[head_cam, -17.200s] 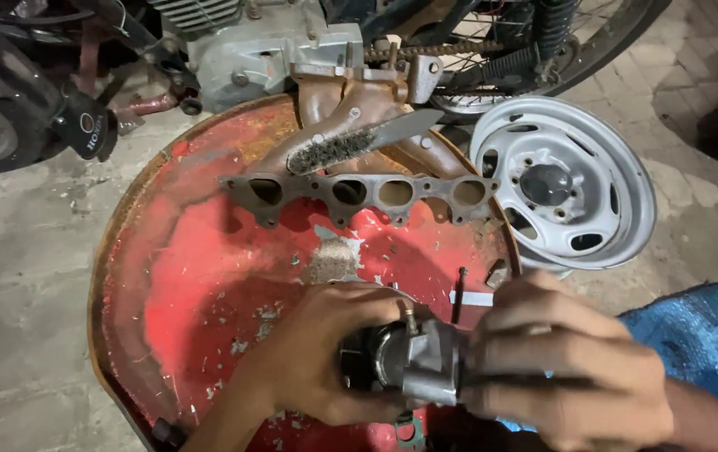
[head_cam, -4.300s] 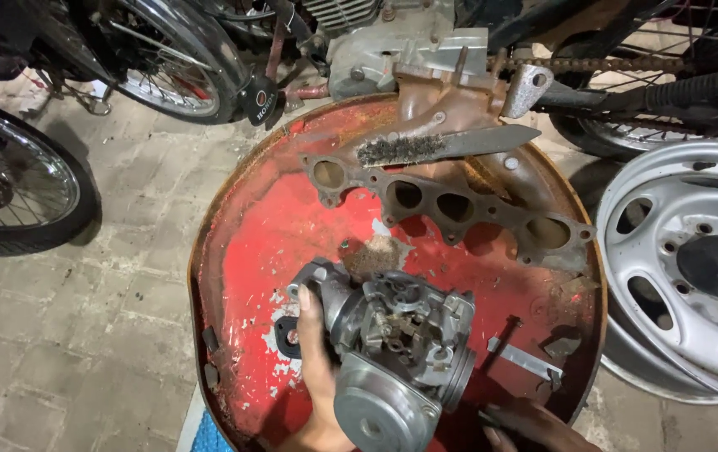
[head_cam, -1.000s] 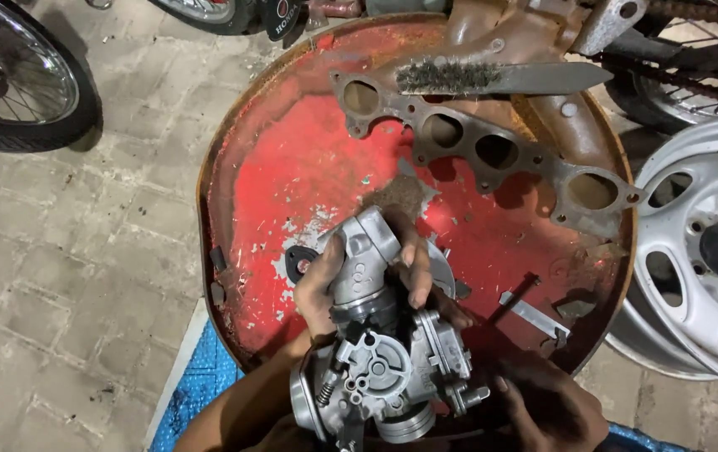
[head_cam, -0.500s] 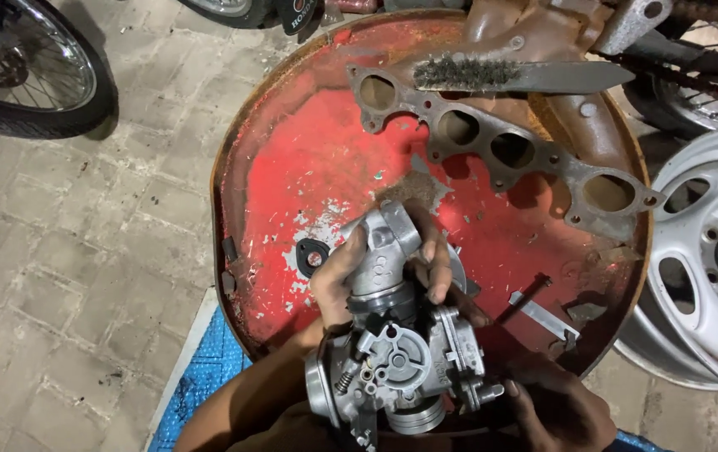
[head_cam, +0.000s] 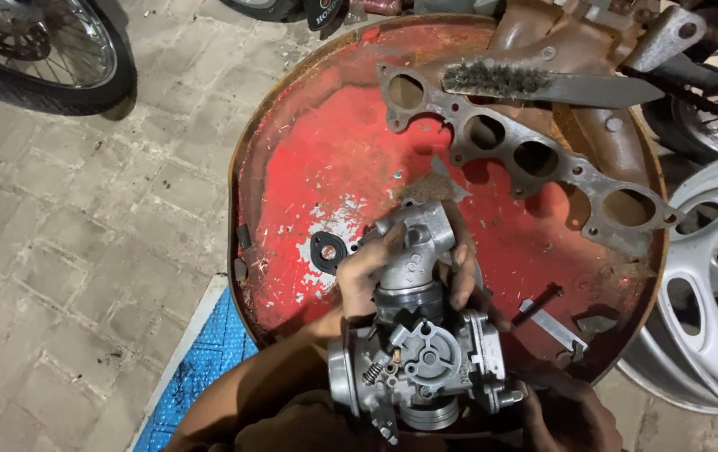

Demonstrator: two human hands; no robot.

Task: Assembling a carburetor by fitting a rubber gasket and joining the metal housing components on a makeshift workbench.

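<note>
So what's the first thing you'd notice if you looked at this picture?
First, the silvery metal carburetor low in the middle, with the left hand wrapped round its upper pipe end and the right hand at its lower right side. Behind it is the big round red drum lid, chipped and rusty. Across the lid's top lie a grey gasket plate with a row of holes and a wire brush.

Dim, warm light (slightly soft)
</note>
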